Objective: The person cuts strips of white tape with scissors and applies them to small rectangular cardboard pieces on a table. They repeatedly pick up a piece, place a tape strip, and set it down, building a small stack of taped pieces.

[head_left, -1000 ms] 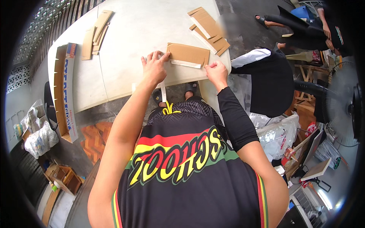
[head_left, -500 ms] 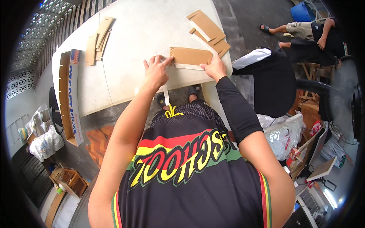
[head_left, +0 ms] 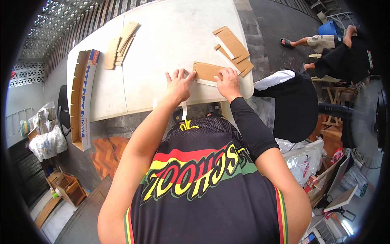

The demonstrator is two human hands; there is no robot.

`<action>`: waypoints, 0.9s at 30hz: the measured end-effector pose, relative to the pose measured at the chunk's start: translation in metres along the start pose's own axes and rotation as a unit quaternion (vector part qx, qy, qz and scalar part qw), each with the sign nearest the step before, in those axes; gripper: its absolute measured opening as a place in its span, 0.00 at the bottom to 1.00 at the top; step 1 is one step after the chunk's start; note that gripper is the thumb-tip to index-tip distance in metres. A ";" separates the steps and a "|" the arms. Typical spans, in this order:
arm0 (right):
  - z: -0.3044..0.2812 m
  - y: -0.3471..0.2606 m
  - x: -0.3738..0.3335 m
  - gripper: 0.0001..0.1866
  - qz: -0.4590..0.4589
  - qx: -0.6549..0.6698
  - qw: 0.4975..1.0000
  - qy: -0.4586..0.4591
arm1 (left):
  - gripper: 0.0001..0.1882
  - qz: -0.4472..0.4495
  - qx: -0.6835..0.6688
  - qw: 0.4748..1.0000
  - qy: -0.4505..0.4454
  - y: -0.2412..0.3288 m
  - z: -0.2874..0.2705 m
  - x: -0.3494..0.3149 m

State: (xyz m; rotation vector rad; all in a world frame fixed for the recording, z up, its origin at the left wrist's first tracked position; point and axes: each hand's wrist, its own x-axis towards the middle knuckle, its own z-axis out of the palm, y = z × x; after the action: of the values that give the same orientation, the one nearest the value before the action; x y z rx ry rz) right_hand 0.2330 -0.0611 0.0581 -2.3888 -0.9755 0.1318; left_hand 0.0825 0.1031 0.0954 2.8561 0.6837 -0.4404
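A rectangular piece of brown cardboard (head_left: 206, 72) lies near the front edge of the white table, with a white strip along its near side. My left hand (head_left: 178, 86) is open, fingers spread over the tabletop, its index finger touching the cardboard's left end. My right hand (head_left: 229, 84) is closed, its bent fingers over the right end of the same piece; its thumb is at the near edge. Just beyond the right hand, more cardboard pieces (head_left: 232, 42) with white strips lie overlapping.
Narrow cardboard pieces (head_left: 112, 53) lie at the table's far left. A long open cardboard box (head_left: 86, 101) with notched edges stands along the left side. Right of the table are a chair draped in black cloth (head_left: 294, 105), a fan (head_left: 367, 118) and another person (head_left: 341, 53).
My right hand has shifted from pinching the cardboard's near right corner to lying over its right end with fingers bent. My left index finger stays at the left end. The view has shifted slightly.
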 end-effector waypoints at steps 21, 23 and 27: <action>-0.011 0.004 0.021 0.22 -0.040 -0.075 0.988 -0.131 | 0.34 0.116 -0.002 0.993 -0.001 0.031 0.007 0.001; -0.009 -0.001 0.019 0.24 -0.107 -0.075 0.989 -0.067 | 0.33 0.124 -0.032 0.992 0.011 0.025 0.008 0.003; -0.012 -0.011 0.018 0.30 -0.054 -0.117 0.986 -0.109 | 0.30 0.086 -0.220 0.961 0.147 0.004 0.017 -0.014</action>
State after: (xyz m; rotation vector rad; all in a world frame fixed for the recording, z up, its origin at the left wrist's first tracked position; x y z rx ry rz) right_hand 0.2435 -0.0480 0.0759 -2.5671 -1.2822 0.2565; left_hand 0.0679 0.0899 0.0846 2.5386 0.4914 0.1526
